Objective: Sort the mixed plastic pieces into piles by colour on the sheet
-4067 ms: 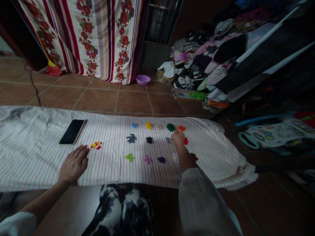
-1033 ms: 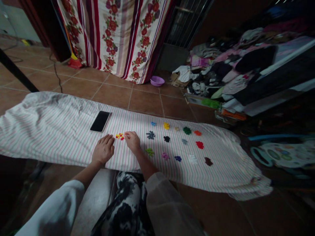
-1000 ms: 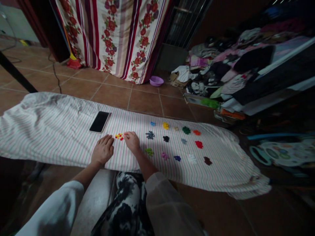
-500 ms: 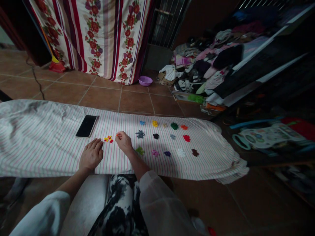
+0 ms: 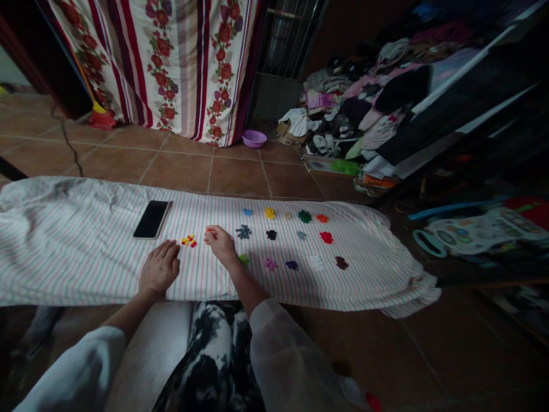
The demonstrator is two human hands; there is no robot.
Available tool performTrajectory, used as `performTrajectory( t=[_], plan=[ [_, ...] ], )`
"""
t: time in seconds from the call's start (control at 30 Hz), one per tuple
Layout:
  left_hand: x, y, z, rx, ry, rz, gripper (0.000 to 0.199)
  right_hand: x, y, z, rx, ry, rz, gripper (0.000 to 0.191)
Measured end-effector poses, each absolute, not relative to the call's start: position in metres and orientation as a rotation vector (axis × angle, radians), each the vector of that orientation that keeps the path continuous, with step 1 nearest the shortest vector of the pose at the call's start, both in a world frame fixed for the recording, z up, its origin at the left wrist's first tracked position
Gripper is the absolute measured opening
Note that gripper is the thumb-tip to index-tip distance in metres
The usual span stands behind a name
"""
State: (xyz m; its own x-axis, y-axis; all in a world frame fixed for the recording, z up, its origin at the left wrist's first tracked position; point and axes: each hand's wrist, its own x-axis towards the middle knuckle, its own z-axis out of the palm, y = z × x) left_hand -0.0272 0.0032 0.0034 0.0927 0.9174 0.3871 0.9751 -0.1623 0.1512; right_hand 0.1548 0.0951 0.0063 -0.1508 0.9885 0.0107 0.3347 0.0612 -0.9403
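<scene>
My left hand (image 5: 160, 268) lies flat, palm down, on the striped cloth (image 5: 107, 246), its fingertips just left of a small group of yellow and red pieces (image 5: 189, 241). To the right of that group my right hand (image 5: 219, 243) is pinched on a tiny orange piece (image 5: 207, 230), mostly hidden by the fingers. Small piles sorted by colour lie in rows right of my right hand, among them dark grey (image 5: 243, 232), black (image 5: 271, 234), yellow (image 5: 269, 213) and red (image 5: 326, 237). My right wrist partly covers a light green pile (image 5: 243, 259).
A black-screened phone (image 5: 151, 219) lies on the cloth above my left hand. Beyond, on the tiled floor, are a purple basin (image 5: 254, 138), a floral curtain (image 5: 184, 74) and heaped clothes (image 5: 338, 109). A colourful plastic toy (image 5: 476, 232) is at the right.
My right hand has moved slightly to the right, away from the yellow and red pieces, still pinching the orange piece. My left hand has hardly moved.
</scene>
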Motion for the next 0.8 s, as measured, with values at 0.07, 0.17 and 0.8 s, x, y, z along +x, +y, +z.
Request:
performTrajectory(
  t=[0.07, 0.17, 0.8],
  plan=[
    [-0.027, 0.003, 0.004, -2.215, -1.944, -0.603, 0.038, 0.156, 0.097, 0.007, -1.317, -1.448, 1.237, 0.015],
    [-0.027, 0.002, 0.005, -2.215, -1.965, -0.61, 0.038, 0.161, 0.099, 0.008, -1.266, -1.31, 1.342, 0.014],
    [-0.029, 0.002, 0.005, -2.233, -1.955, -0.619, 0.039, 0.22, 0.093, 0.01, -1.321, -1.38, 1.133, 0.016]
  ],
)
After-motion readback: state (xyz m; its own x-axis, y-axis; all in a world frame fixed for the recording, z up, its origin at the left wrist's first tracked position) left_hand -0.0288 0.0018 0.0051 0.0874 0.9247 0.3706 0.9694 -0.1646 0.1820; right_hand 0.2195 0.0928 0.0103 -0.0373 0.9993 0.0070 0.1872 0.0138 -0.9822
